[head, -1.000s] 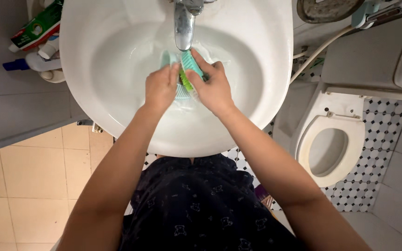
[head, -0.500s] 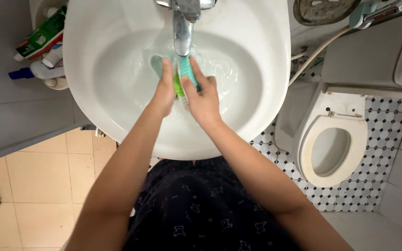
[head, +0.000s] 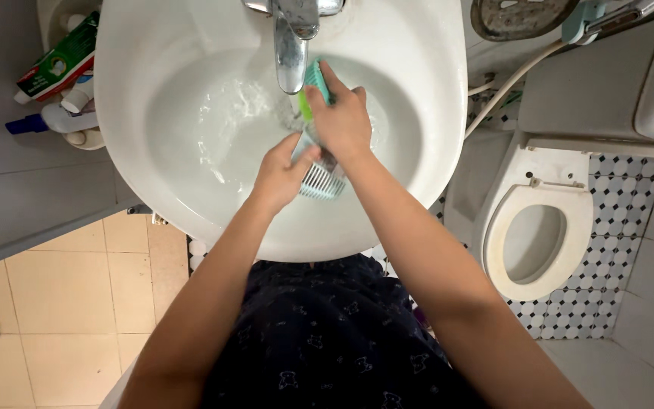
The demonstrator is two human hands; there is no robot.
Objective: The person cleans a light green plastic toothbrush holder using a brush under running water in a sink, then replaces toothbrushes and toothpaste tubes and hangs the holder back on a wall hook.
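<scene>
A teal brush [head: 314, 78] with green bristles is gripped by the closed fingers of the right hand [head: 344, 121], just beside the spout of the chrome tap [head: 291, 45]. A pale slotted plastic piece [head: 321, 179] is pinched by the left hand [head: 280, 176] low in the wet basin of the white sink [head: 153, 113]. A toothpaste tube [head: 54, 60] is seen at the upper left, a toilet [head: 539, 235] at the right

White basin [head: 153, 45] fills top of my view, chrome tap [head: 291, 45] at its back. Grey wall to my left, beige square floor tiles [head: 54, 295] below it. White toilet [head: 539, 235] to my right, seat down, on black-and-white patterned tiles [head: 615, 227]. Even, soft light.
</scene>
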